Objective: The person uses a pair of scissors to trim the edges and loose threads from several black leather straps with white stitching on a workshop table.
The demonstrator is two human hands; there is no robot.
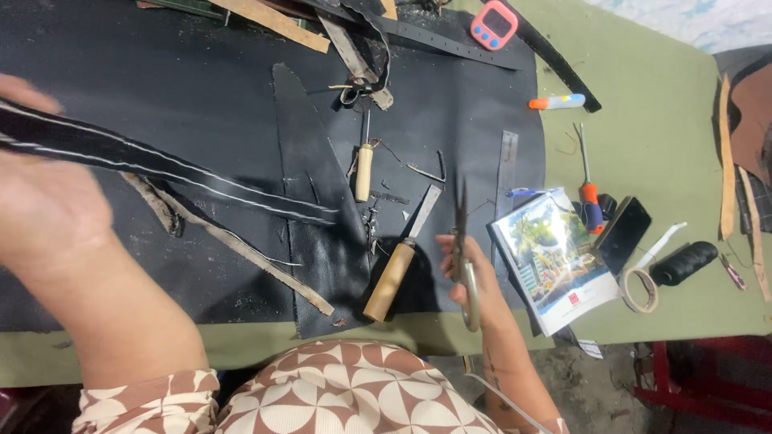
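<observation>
Patterned brown-and-cream cloth fills the bottom edge. At left, the left hand (48, 209) closes its grip on a long black strap (177, 167) with pale stitched edges, which tapers toward centre frame; its fingers are blurred and partly cut off. Right of centre, the right hand (474, 273) grips scissors (465, 257), blades upright, above the black leather sheet (201, 72) on the green bench (659, 120). A wooden-handled chisel (398, 261) lies just left.

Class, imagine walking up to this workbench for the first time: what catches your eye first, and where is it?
First, the long black strap with pale stitched edges, stretched from the left hand across the black leather sheet. Next, the scissors held upright in the right hand near the front edge. The pink timer stands out at the far edge.
</observation>
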